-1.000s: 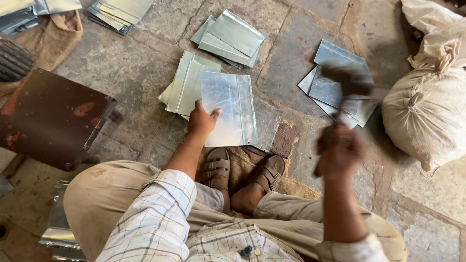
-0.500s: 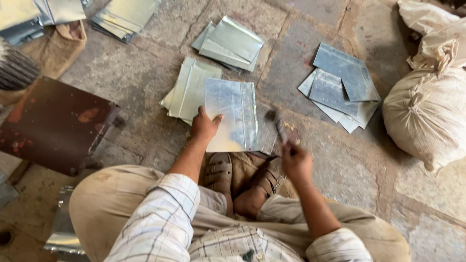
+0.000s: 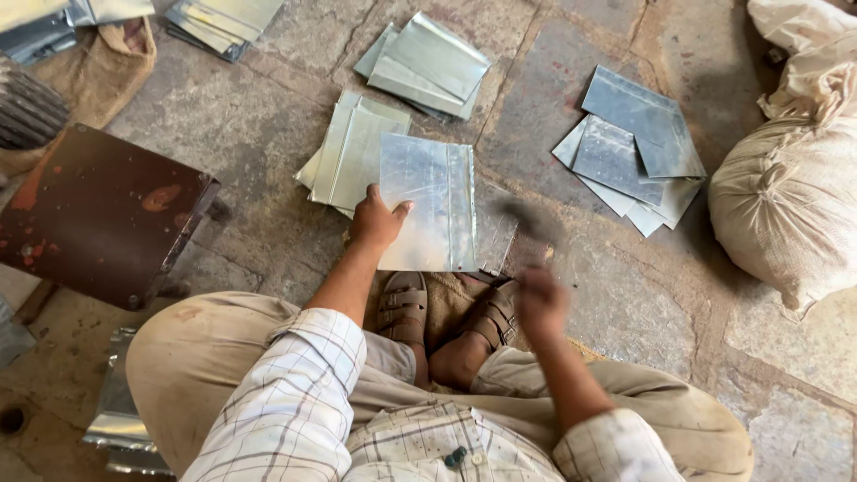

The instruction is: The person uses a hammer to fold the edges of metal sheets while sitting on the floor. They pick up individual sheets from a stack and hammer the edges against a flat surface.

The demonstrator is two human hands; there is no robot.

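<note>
Swung down since half a second back: right hand (image 3: 538, 302) and its dark-headed hammer (image 3: 527, 219), both motion-blurred, hammer head now low just beside folded right edge of flat shiny galvanised metal sheet (image 3: 428, 201). Fingers clenched on hammer handle; left hand (image 3: 375, 221) unmoved, palm down, fingers spread flat, pinning sheet's left edge. Sheet flat on stone floor (image 3: 259, 125) just ahead of brown sandals (image 3: 406, 303), overlapping stack of folded sheets (image 3: 353, 152) at left.

A shiny, flat metal sheet (image 3: 428, 201) with one folded edge lies on the stone floor (image 3: 268, 116), just in front of the sandals (image 3: 406, 308).
</note>
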